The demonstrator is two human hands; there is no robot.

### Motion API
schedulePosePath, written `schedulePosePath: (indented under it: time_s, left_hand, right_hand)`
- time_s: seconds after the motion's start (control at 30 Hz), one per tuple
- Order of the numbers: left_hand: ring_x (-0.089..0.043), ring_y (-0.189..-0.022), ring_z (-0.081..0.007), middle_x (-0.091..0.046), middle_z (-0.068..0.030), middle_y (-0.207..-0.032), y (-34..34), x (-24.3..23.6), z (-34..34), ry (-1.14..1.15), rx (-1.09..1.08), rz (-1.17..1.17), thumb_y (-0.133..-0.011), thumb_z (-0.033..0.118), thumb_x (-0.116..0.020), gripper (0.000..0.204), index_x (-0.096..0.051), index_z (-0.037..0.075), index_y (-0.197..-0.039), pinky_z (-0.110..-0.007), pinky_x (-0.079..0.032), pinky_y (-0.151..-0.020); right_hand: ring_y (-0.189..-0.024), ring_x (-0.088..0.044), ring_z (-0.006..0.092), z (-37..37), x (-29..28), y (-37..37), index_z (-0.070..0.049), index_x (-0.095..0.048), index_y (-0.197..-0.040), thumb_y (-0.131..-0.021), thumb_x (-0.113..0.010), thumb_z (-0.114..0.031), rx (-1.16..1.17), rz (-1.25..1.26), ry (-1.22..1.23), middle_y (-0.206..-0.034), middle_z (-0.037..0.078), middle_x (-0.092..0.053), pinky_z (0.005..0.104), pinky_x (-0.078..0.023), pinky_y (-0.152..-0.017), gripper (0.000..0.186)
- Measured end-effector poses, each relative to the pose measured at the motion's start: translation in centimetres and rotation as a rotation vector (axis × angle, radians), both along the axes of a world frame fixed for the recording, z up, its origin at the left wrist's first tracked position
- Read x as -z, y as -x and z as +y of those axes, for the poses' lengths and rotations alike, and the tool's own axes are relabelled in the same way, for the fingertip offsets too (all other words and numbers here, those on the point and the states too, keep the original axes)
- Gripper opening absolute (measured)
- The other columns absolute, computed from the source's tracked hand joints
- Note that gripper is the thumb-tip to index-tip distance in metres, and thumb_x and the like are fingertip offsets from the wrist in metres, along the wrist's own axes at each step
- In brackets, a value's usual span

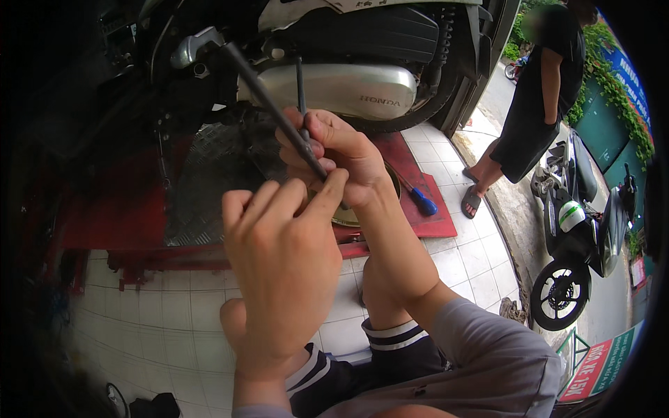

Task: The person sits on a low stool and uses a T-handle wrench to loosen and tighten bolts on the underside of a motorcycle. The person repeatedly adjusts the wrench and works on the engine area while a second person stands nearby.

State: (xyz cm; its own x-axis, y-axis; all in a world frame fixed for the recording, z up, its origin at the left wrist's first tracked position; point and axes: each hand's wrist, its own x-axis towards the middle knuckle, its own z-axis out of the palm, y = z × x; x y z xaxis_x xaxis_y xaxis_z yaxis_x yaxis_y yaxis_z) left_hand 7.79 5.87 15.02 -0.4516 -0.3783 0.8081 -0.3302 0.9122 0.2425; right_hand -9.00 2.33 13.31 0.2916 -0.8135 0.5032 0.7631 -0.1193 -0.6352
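A long dark rod (pixel 259 90) slants up and away from my hands toward the motorbike. Its lower end meets the bent fingers of my left hand (pixel 282 240); the thumb is hidden there. My right hand (pixel 352 150) is closed, its fingers against the same rod, and between thumb and fingers it pinches a thinner dark rod (pixel 300 83) that stands nearly upright. Behind the hands is the motorbike's silver engine cover (pixel 334 90). A silver metal piece (pixel 195 47) is near the long rod's upper end; I cannot tell whether they touch.
The motorbike stands on a red lift platform (pixel 442 209) with a metal tread plate (pixel 209 181). A blue-handled screwdriver (pixel 422 202) lies beside a round pan (pixel 346 219), mostly hidden by my right forearm. To the right are a person in black (pixel 536 104) and a parked motorbike (pixel 578 216).
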Motion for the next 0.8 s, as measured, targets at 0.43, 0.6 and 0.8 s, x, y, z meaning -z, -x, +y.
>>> schedulePosePath:
  time_s: [0.43, 0.6, 0.8]
  left_hand:
    - [-0.054, -0.045, -0.0085, -0.059, -0.0094, -0.059, -0.6, -0.7, 1.7, -0.441, -0.068, -0.377, -0.077, 0.008, -0.075, 0.054, -0.055, -0.006, -0.125, -0.021, -0.037, -0.045]
    - [-0.049, -0.043, -0.0074, -0.052, -0.0094, -0.054, 0.3, -1.0, 1.3, -0.442, 0.099, 0.166, -0.077, 0.013, -0.075, 0.054, -0.056, -0.006, -0.125, -0.023, -0.035, -0.043]
    - [-0.049, -0.039, -0.0146, -0.052, -0.0102, -0.051, -0.7, -1.3, 1.9, -0.521, -0.067, -0.148, -0.081, 0.022, -0.073, 0.051, -0.058, -0.006, -0.121, -0.025, -0.035, -0.043]
  right_hand:
    - [-0.054, -0.044, 0.0047, -0.8, 1.5, -0.1, -0.002, -0.055, -0.103, -0.091, -0.064, -0.022, 0.03, -0.103, -0.039, -0.069, 0.0, -0.052, 0.0164, -0.035, -0.048, 0.025]
    - [-0.054, -0.044, 0.0051, -1.3, 2.3, -0.7, -0.003, -0.055, -0.104, -0.092, -0.064, -0.021, 0.055, -0.091, -0.049, -0.07, 0.001, -0.053, 0.018, -0.034, -0.049, 0.023]
    - [-0.053, -0.043, 0.0049, -1.5, 2.0, -0.5, -0.004, -0.055, -0.105, -0.092, -0.063, -0.021, 0.122, -0.095, -0.105, -0.067, 0.0, -0.052, 0.0183, -0.034, -0.049, 0.023]
